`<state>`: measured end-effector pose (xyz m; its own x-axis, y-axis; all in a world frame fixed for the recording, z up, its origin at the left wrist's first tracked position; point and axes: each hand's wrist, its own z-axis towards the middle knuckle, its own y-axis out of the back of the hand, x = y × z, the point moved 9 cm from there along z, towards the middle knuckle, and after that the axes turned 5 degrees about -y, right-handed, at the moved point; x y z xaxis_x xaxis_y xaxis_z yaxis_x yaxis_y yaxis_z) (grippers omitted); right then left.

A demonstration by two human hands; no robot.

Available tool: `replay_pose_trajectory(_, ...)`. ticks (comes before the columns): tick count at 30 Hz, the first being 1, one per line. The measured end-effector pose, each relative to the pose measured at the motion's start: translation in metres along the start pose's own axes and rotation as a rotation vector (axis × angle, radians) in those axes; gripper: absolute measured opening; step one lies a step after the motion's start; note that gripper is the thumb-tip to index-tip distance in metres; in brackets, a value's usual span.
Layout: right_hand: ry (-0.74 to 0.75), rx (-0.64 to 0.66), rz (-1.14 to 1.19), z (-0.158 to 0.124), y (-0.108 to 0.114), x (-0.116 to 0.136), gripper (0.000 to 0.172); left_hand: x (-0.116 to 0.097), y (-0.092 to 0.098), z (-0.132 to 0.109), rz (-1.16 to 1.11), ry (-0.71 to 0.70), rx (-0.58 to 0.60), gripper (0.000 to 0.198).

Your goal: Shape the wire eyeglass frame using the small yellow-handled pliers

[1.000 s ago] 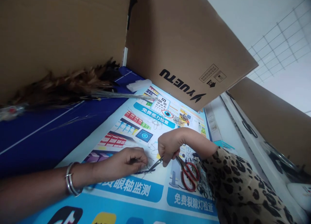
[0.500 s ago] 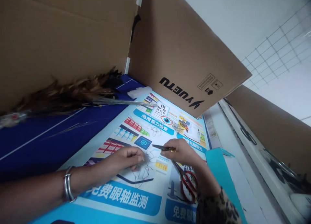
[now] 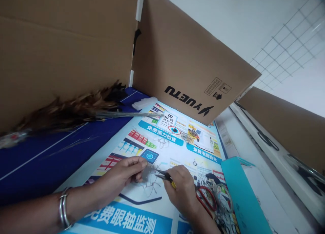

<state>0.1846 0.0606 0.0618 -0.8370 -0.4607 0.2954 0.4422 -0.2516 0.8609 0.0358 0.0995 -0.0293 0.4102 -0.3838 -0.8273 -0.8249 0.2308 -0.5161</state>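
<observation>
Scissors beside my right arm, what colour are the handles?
The scissors' handles are red, best seen in the head view.

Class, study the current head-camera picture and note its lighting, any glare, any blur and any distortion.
Head view: light is dim and cool, the left cardboard panel darker than the poster; head view: small glints on the bangles; head view: feathers look smeared, and thin wires near the left hand are hazy; head view: shapes stretch toward the edges.

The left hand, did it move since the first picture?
Yes, the left hand moved toward the printed blue square; the gap was wider before.
</observation>
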Motion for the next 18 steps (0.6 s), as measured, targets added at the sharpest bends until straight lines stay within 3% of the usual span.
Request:
replay_pose_trajectory(8, -0.035, -0.022, -0.088, -0.007, -0.004, -0.003, 0.008, -0.002, -0.011, -0.007, 0.106, 0.007, -0.005, 0.027)
replay_pose_trajectory(18, -0.119, 0.075, -0.064, -0.008, -0.011, -0.013, 0.006, 0.000, -0.013, -0.006, 0.254, 0.005, 0.010, 0.030)
